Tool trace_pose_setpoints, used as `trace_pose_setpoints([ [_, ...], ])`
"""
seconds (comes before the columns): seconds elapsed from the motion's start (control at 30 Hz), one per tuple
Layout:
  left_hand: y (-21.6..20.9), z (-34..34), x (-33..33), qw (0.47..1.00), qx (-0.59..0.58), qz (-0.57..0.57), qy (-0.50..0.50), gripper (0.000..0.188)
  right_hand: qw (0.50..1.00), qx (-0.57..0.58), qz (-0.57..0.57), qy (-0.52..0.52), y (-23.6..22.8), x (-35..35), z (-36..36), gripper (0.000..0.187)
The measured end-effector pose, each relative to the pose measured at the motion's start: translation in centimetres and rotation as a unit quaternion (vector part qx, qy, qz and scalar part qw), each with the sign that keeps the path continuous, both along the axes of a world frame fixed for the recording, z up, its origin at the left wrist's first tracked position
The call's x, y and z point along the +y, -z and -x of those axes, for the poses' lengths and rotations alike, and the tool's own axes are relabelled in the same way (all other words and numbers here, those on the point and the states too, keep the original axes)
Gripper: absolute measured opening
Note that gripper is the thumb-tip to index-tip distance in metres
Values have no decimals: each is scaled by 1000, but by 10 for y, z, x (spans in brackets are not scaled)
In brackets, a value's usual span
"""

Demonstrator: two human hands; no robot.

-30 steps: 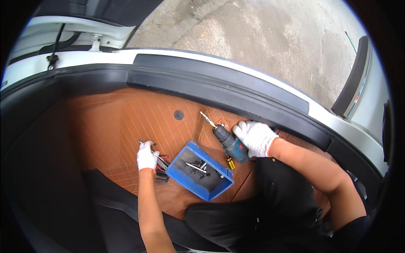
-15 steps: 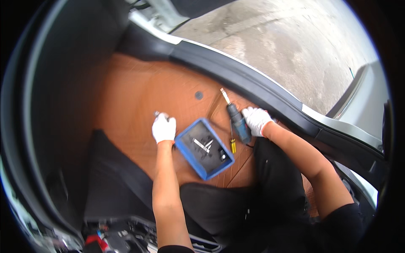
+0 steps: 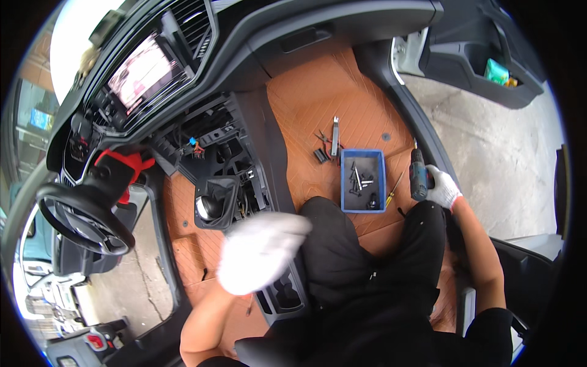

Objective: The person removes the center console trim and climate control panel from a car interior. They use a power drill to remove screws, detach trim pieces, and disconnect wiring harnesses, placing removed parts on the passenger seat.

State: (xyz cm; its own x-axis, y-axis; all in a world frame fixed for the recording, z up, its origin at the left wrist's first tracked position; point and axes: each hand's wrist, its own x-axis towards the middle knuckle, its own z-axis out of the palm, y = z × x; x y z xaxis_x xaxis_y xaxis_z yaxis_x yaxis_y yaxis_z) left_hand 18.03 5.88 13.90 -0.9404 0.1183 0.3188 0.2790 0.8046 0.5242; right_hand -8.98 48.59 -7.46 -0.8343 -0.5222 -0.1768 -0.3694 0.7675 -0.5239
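My right hand (image 3: pixel 443 188), in a white glove, is closed around the grip of a blue and black cordless drill (image 3: pixel 418 177); the grip itself is hidden. The drill points away from me by the door sill. My left hand (image 3: pixel 260 252), also white-gloved, is smeared by motion above the centre console (image 3: pixel 282 269), so its fingers and anything in them cannot be made out. Between the drill and my legs' left side lies a blue tray (image 3: pixel 344 192) with small black parts and silver pieces inside. Beside the tray rests a yellow-handled screwdriver (image 3: pixel 390 197).
Beyond the tray, a flat silver tool (image 3: pixel 335 137), pliers (image 3: pixel 323 139) and a black block (image 3: pixel 321 155) lie on the brown floor mat (image 3: pixel 306 104). The opened console has a gear lever (image 3: pixel 210 208) and loose wiring. The steering wheel (image 3: pixel 92 235) is far left.
The view has swung left, bringing the dashboard and steering wheel in. My left hand has moved from beside the tray back to above the console. My right hand stays at the drill.
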Motion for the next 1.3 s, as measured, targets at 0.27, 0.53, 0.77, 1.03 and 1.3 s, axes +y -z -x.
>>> trace_pose_setpoints([
  [0.27,115,-109,-184,677,191,-540,-462,29,893,-343,287,58,-149,-61,-135,55],
  [0.53,204,-146,-137,796,38,-465,-386,23,905,-383,157,-99,-243,-182,-200,42],
  [0.77,186,-140,-157,881,75,-268,-383,19,924,-324,105,-173,-250,-300,-231,37],
  [1.03,194,-121,-152,906,-8,-146,-397,19,932,-281,58,-223,-247,-341,-228,34],
  [1.3,198,-121,-137,906,45,-1,-422,11,923,-305,102,-212,-241,-334,-233,34],
])
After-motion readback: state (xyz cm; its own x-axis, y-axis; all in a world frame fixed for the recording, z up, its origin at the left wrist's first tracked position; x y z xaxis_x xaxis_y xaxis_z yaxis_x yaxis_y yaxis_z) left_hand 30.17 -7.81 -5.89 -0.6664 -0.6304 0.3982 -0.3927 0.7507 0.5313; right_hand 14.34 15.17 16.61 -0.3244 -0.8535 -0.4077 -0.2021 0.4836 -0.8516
